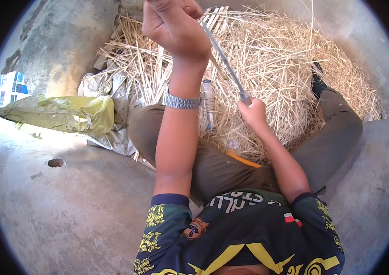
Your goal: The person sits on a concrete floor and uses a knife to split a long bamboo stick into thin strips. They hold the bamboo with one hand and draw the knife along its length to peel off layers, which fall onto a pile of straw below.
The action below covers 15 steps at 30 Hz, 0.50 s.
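My left hand point(171, 25), with a metal watch point(180, 101) on its wrist, is raised at the top edge, its fingers closed. It seems to grip a thin bamboo strip point(216, 64), which passes behind the wrist; the fingertips are partly cut off by the frame. Lower and to the right, my right hand point(253, 112) is wrapped round the handle of a long-bladed knife point(226, 59). The blade slants up and left toward the left hand, close beside the strip. Beneath both hands lies a heap of pale shavings point(268, 55).
Split sticks point(146, 59) lie at the heap's left. A wooden-handled tool point(208, 98) rests between my legs, near an orange piece point(244, 159). To the left are a yellow translucent sack point(66, 112), a blue-white package point(14, 87) and a floor hole point(57, 162). Concrete walls stand behind.
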### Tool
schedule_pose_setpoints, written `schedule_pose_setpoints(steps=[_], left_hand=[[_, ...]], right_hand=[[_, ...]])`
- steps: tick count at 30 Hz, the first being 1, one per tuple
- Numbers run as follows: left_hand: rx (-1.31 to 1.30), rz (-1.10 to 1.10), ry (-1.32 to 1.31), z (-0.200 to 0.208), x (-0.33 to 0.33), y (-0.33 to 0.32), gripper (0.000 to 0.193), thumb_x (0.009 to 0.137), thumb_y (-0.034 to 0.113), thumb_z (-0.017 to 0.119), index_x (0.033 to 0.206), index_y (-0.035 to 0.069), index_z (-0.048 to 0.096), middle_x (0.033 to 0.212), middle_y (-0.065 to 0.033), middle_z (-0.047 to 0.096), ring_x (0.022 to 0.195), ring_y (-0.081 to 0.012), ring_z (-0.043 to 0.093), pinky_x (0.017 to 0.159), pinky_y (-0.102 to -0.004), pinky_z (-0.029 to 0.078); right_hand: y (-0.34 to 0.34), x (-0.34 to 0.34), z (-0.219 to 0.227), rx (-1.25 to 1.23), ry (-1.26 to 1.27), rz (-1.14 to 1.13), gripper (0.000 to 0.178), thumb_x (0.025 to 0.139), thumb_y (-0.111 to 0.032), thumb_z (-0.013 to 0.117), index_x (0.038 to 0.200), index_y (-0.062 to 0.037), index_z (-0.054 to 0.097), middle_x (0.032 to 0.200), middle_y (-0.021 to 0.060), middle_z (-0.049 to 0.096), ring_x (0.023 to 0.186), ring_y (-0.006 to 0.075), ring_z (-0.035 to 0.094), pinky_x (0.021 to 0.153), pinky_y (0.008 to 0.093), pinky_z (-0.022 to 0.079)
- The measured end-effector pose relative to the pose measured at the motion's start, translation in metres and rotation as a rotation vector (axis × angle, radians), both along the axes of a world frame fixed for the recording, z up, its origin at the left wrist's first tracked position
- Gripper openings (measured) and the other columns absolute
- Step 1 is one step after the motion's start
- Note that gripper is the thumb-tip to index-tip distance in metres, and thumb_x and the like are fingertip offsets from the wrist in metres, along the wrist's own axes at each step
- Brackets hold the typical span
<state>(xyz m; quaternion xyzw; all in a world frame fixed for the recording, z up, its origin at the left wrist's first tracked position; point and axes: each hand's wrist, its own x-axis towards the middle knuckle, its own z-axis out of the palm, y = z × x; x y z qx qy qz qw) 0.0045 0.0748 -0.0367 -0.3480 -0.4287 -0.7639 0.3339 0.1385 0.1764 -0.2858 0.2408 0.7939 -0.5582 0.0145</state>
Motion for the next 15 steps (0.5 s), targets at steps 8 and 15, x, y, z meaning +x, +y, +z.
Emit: schedule_pose_setpoints(steps=[8, 15], left_hand=[[0.012, 0.207, -0.079, -0.001, -0.005, -0.007, 0.053, 0.106, 0.055, 0.040, 0.067, 0.019, 0.035, 0.055, 0.0078, 0.027, 0.045, -0.0054, 0.025, 0.040, -0.0218, 0.023], [-0.005, 0.213, -0.136, 0.009, -0.004, -0.018, 0.061, 0.100, 0.068, 0.036, 0.076, 0.012, 0.036, 0.057, 0.0031, 0.027, 0.045, -0.0072, 0.026, 0.039, -0.0235, 0.025]], right_hand=[[-0.022, 0.009, -0.033, -0.278, 0.386, -0.023, 0.023, 0.093, -0.020, 0.067, 0.079, -0.0026, 0.062, 0.062, 0.0003, 0.057, 0.054, 0.0089, 0.049, 0.050, 0.0291, 0.038], [0.004, 0.021, -0.102, 0.049, -0.441, -0.073, 0.019, 0.086, -0.017, 0.063, 0.078, 0.0004, 0.064, 0.069, 0.0112, 0.064, 0.051, 0.0184, 0.055, 0.054, 0.0377, 0.047]])
